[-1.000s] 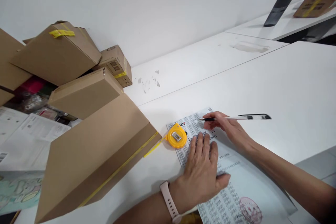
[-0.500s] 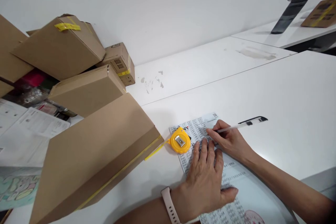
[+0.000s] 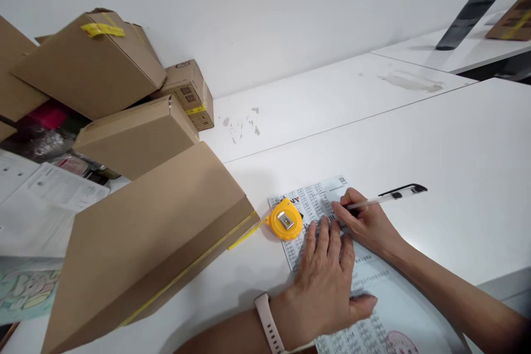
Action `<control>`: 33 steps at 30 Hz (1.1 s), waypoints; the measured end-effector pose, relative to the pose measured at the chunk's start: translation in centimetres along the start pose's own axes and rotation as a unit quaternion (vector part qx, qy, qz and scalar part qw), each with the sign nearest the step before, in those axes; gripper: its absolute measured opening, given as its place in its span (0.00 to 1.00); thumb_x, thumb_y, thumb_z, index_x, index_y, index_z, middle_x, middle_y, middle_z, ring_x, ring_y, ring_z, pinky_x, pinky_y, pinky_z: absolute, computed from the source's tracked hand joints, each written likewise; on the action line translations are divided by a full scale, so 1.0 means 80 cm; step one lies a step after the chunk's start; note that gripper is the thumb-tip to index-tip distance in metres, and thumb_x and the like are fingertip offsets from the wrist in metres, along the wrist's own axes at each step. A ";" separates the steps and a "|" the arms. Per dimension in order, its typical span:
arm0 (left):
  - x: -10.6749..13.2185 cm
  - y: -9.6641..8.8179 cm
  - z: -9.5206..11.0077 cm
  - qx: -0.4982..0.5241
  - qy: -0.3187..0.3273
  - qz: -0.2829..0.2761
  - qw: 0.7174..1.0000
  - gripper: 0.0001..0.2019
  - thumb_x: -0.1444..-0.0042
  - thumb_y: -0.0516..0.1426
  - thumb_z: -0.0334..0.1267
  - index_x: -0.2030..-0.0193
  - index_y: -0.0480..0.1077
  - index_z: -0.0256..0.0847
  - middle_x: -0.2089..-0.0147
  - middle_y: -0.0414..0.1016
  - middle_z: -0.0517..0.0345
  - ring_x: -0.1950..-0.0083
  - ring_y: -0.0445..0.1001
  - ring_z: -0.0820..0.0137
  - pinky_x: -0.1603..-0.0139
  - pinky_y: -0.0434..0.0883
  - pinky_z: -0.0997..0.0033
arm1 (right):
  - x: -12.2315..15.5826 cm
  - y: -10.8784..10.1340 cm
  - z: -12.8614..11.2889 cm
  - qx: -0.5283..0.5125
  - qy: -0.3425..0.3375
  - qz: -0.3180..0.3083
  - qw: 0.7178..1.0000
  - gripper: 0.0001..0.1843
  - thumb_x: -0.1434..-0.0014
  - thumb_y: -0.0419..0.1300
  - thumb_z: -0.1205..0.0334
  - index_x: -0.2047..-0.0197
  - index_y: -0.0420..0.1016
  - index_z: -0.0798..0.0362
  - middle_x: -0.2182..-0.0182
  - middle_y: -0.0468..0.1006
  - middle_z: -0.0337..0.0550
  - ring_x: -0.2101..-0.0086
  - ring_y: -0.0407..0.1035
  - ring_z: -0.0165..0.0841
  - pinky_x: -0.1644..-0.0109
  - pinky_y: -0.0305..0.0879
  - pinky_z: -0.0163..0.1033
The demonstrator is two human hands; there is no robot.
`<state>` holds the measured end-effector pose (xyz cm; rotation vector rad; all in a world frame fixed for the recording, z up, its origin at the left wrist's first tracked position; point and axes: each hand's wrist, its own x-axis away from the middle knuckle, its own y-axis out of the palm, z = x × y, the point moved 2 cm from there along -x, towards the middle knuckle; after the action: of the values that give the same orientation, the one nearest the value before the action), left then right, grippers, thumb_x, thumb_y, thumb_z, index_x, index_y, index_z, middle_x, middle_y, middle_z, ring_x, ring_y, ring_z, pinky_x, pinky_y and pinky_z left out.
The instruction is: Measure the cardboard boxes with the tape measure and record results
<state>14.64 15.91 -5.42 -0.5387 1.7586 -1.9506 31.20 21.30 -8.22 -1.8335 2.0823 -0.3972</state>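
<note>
A printed sheet point(image 3: 390, 310) with dense text and a red stamp lies on the white table point(image 3: 435, 138). My left hand point(image 3: 327, 282) rests flat on it, fingers stretched out, a pale pink watch on the wrist. My right hand point(image 3: 367, 221) pinches a clear pen with a black cap point(image 3: 388, 197), its tip down on the sheet's upper part. A yellow tape measure point(image 3: 284, 219) sits on the sheet's top-left corner, just beyond my left fingertips, with its tape running toward a large cardboard box point(image 3: 145, 243).
Several more cardboard boxes point(image 3: 91, 61) are piled at the back left against the white wall. Papers point(image 3: 37, 204) lie at the left edge. A black object point(image 3: 477, 5) and another box point(image 3: 512, 19) stand on a far table at the upper right.
My right hand has lowered the pen tip onto the sheet and shifted slightly right. My left hand stays flat on the paper. The view has drifted a little.
</note>
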 end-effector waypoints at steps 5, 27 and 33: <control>0.000 -0.001 0.001 -0.014 -0.002 0.006 1.000 0.42 0.31 0.42 0.61 0.27 0.51 0.22 0.25 0.52 0.26 0.23 0.47 0.42 0.25 0.50 0.44 | 0.000 0.000 0.000 0.009 -0.011 -0.003 1.000 0.18 0.35 0.58 0.50 0.73 0.61 0.48 0.79 0.61 0.32 0.78 0.53 0.29 0.76 0.53 0.37; 0.000 -0.003 0.000 -0.009 -0.002 -0.001 1.000 0.42 0.31 0.43 0.61 0.27 0.52 0.22 0.25 0.52 0.26 0.23 0.47 0.41 0.25 0.50 0.44 | -0.001 0.000 0.002 0.010 0.011 0.004 1.000 0.16 0.36 0.59 0.54 0.72 0.60 0.48 0.80 0.62 0.31 0.78 0.54 0.28 0.76 0.53 0.36; 0.000 -0.001 0.001 -0.003 -0.002 0.000 1.000 0.42 0.31 0.43 0.61 0.27 0.51 0.22 0.25 0.51 0.26 0.23 0.46 0.42 0.25 0.50 0.44 | 0.000 0.000 0.001 0.008 0.010 0.001 1.000 0.16 0.36 0.59 0.54 0.72 0.60 0.47 0.80 0.61 0.31 0.78 0.54 0.28 0.76 0.53 0.36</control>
<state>14.70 15.87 -5.33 -0.5443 1.7617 -1.9431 31.24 21.27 -8.27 -1.8247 2.0883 -0.4313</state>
